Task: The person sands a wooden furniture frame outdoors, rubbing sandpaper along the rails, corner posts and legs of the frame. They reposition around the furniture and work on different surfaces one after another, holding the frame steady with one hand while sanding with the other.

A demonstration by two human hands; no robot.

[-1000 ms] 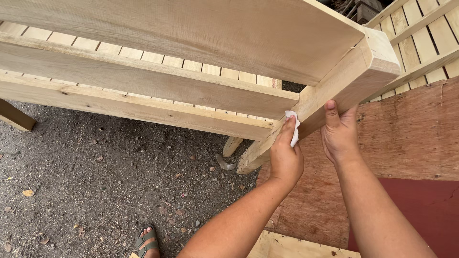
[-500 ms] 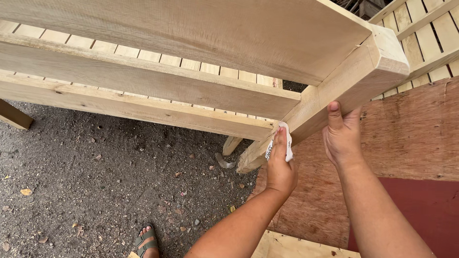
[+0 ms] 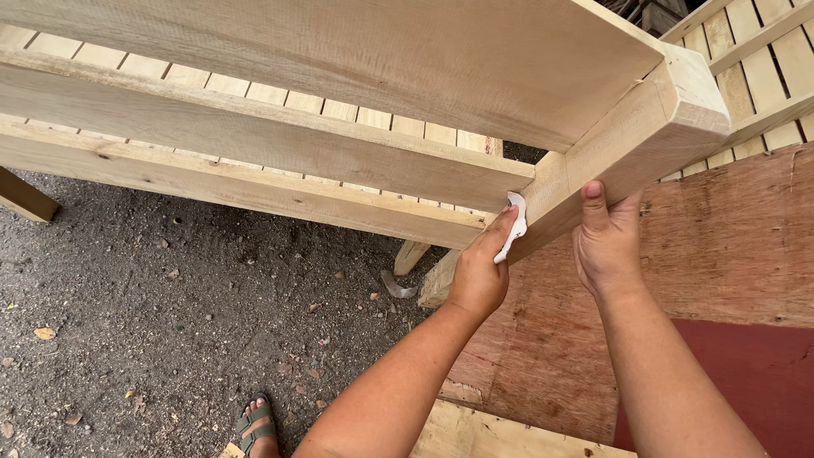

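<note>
Two bare hands are busy on one thick pale wooden post [image 3: 585,182] that slants up to the right. The left hand [image 3: 479,271] pinches a small white scrap, maybe cloth or paper [image 3: 515,227], with its fingers closed on it. It presses the scrap flat on the side of the post, just where the long pale wooden rail [image 3: 254,140] meets it. The right hand [image 3: 606,242] is wrapped around the lower edge of the same post, thumb lying up on the wood, gripping it to keep it steady.

Above the hands a wide pale wooden board [image 3: 381,59] joins the top of the post. Behind it runs a row of thin wooden slats [image 3: 212,85]. Under the frame is dark gritty ground [image 3: 170,314] with wood chips, and a foot in a green sandal [image 3: 259,424] peeks in at the bottom. To the right lies a reddish-brown sheet of plywood [image 3: 729,246].

I think the rubbing is partway done. The wood near the joint looks clean and smooth, but I cannot tell how much of the post is left to go over.

Half a second ago the left hand and scrap sat lower down the post; now they have slid up to the joint. The right hand has stayed put.
</note>
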